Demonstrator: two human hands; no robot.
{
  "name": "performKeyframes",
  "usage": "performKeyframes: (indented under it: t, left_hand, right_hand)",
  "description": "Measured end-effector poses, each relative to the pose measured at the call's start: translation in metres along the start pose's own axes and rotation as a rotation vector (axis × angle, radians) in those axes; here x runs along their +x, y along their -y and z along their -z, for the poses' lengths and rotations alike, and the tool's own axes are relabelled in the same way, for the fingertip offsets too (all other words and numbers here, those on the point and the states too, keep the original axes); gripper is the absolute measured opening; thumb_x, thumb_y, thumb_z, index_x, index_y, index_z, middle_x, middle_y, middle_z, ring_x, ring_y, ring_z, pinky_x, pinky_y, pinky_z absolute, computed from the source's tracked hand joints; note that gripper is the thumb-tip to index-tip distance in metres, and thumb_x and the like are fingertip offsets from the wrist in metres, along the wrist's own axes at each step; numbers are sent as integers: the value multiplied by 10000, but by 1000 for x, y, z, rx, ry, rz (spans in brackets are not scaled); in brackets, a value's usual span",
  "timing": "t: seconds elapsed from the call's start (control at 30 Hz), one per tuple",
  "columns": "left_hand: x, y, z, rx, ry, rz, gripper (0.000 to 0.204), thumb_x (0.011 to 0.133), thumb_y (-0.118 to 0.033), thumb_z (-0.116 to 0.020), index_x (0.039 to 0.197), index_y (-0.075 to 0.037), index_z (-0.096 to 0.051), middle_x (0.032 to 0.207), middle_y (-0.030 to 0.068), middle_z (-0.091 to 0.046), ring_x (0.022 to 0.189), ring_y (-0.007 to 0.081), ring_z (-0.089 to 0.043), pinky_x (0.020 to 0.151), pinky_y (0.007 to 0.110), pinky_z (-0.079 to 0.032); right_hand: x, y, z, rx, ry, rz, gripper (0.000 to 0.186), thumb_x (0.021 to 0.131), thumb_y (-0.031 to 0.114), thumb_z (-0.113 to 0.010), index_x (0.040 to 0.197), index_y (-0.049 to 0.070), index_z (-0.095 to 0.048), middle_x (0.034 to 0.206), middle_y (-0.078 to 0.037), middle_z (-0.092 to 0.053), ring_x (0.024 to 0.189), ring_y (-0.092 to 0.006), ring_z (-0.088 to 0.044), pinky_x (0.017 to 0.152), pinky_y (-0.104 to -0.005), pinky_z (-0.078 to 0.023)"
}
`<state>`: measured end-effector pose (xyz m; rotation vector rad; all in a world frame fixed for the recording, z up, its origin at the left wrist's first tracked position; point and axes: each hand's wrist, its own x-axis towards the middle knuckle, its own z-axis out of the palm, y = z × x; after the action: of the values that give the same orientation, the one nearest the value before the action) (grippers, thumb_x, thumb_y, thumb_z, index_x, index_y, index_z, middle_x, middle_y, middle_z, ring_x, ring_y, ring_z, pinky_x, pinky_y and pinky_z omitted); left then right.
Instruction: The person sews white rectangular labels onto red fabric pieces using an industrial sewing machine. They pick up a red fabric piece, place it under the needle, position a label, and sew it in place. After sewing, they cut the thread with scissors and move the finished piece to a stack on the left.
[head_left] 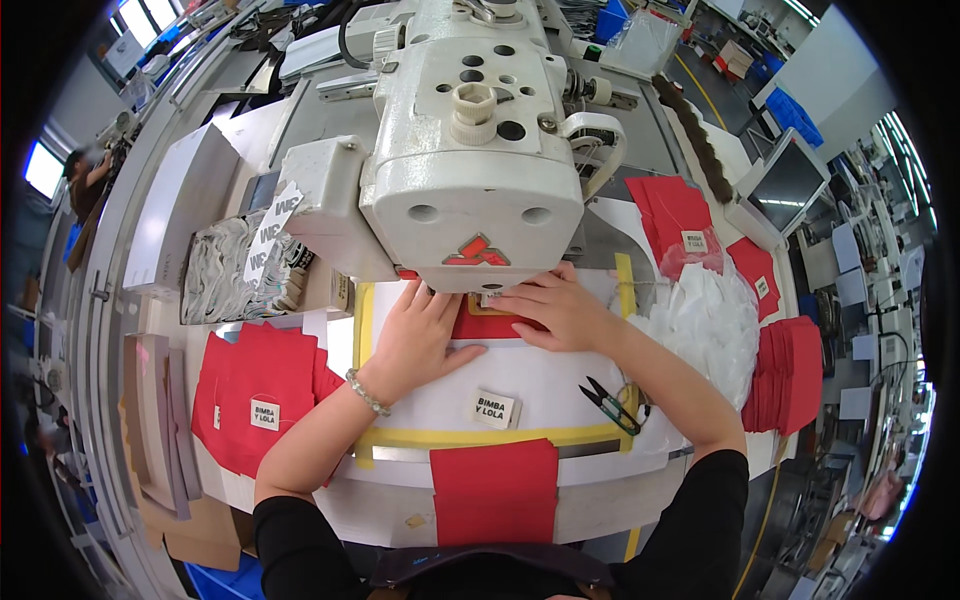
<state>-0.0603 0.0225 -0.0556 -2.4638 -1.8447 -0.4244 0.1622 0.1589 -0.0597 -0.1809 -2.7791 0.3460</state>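
Observation:
Below the head of a white industrial sewing machine (470, 200), a red fabric piece (470, 326) lies on the white work plate (420, 410). My left hand (420, 332) rests flat at its left side, fingers stretched towards the needle area and thumb out to the right. From the right, my right hand (562, 308) lies on the same piece, fingers extended and thumb apart. Part of a yellowish frame edge shows between the hands. The machine head hides the needle and some of my fingertips. Nearer me sits a small stack of white fabric labels (495, 408).
Green-handled thread snips (610, 405) lie at the right. Red pieces with labels (255, 400) are at the left, more red pieces (495, 490) at the front edge, and a red stack (785, 375) beside white plastic bags (705, 330). A screen (785, 185) stands far right.

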Motion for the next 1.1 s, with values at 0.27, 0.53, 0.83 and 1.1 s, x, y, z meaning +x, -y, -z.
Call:
performKeyframes:
  t: [0.27, 0.53, 0.83, 1.1]
  left_hand:
    - [3, -1, 2, -5, -29, -25, 797, 806, -532, -677, 1253, 116, -549, 1301, 188, -517, 1253, 349, -464, 1122, 457, -333]
    - [7, 0, 7, -12, -57, -29, 743, 803, -513, -693, 1217, 95, -583, 1258, 164, -559, 1118, 333, -534, 1048, 442, -388]
    - [15, 19, -1, -26, -73, -31, 620, 812, -481, -695, 1158, 28, -626, 1183, 168, -614, 1107, 335, -553, 953, 446, -434]
    - [12, 18, 2, -17, -69, -40, 642, 821, -490, -684, 1188, 32, -619, 1187, 172, -615, 1113, 328, -558, 903, 425, -453]
  right_hand:
    - [-4, -1, -3, -2, -20, 4, 359, 850, 232, -662, 1203, 172, -647, 1325, 19, -611, 1082, -177, -555, 919, -414, -353]
    - [-5, -5, -8, -16, -21, 5, 354, 884, 240, -624, 1231, 173, -638, 1355, 27, -592, 1101, -183, -540, 938, -437, -332]
    - [5, -26, -8, -50, 1, -15, 360, 888, 253, -610, 1236, 161, -624, 1357, 28, -588, 1157, -189, -529, 947, -460, -323]
    - [1, -22, -8, -43, 11, -12, 380, 887, 261, -612, 1250, 148, -614, 1330, 9, -606, 1175, -200, -530, 955, -469, -331]
